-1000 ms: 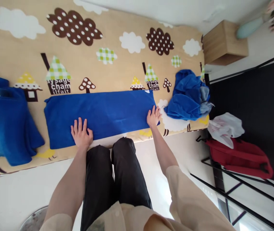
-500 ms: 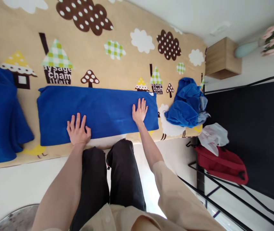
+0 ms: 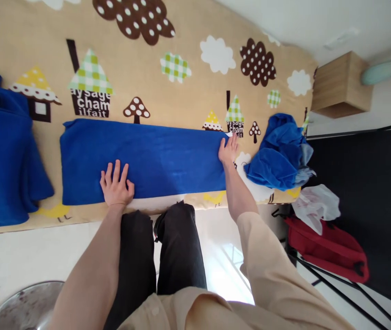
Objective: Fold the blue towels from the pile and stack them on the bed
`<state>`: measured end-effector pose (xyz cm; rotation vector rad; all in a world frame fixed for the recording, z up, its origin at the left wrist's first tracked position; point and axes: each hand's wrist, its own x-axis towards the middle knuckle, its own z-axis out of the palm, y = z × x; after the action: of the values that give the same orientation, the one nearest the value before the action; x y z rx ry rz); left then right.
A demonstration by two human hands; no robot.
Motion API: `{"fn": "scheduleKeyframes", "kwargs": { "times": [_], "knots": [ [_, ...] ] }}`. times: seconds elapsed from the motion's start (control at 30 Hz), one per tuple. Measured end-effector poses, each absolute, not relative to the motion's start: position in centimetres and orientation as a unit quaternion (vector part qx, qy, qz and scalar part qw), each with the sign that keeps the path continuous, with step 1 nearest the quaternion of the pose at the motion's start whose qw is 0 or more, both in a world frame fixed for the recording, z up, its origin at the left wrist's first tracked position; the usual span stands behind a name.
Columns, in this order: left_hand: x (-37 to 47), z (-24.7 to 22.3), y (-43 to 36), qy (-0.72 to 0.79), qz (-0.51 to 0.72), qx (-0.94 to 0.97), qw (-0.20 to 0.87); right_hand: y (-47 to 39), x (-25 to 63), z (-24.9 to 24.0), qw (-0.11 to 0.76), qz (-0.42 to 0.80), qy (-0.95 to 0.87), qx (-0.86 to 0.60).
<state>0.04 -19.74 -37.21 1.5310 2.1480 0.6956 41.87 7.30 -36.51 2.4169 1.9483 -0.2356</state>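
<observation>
A blue cloth (image 3: 167,160), folded into a long flat strip, lies on the beige patterned bed cover (image 3: 181,105). My left hand (image 3: 117,183) rests on its near left part with the fingers spread. At the strip's right end lies my right hand (image 3: 228,149), fingers stretched out over the edge, close to a small white tag (image 3: 229,134) at the far right corner. Neither hand has anything in its grasp. The underside of the strip is hidden.
More blue cloth (image 3: 6,151) lies in loose folds at the left. A crumpled blue heap (image 3: 274,151) sits at the right. Beyond it are a wooden box (image 3: 343,87), a white plastic bag (image 3: 319,204), a red bag (image 3: 326,250) and a black-framed rack. A round metallic object (image 3: 26,307) stands bottom left.
My right hand has slid rightward along the strip to its right edge. The left hand stays on the cloth in about the same spot. The view has shifted slightly.
</observation>
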Motion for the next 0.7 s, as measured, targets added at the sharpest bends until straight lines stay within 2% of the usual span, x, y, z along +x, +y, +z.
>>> {"fn": "scheduleKeyframes", "kwargs": {
  "times": [0.2, 0.33, 0.47, 0.7],
  "knots": [
    [0.0, -37.1, -19.7, 0.773, 0.243, 0.546, 0.213, 6.6, 41.0, -34.6, 0.013, -0.095, 0.595, 0.798],
    [0.1, -37.0, -19.7, 0.772, 0.247, 0.546, 0.211, -3.6, 35.9, -33.7, -0.058, -0.063, 0.615, 0.784],
    [0.3, -36.8, -19.6, 0.779, 0.241, 0.542, 0.204, -13.9, 31.0, -34.5, -0.073, -0.145, 0.656, 0.737],
    [0.7, -36.2, -19.5, 0.782, 0.22, 0.554, 0.184, -16.0, 29.8, -35.7, -0.019, -0.116, 0.64, 0.759]
  ]
}}
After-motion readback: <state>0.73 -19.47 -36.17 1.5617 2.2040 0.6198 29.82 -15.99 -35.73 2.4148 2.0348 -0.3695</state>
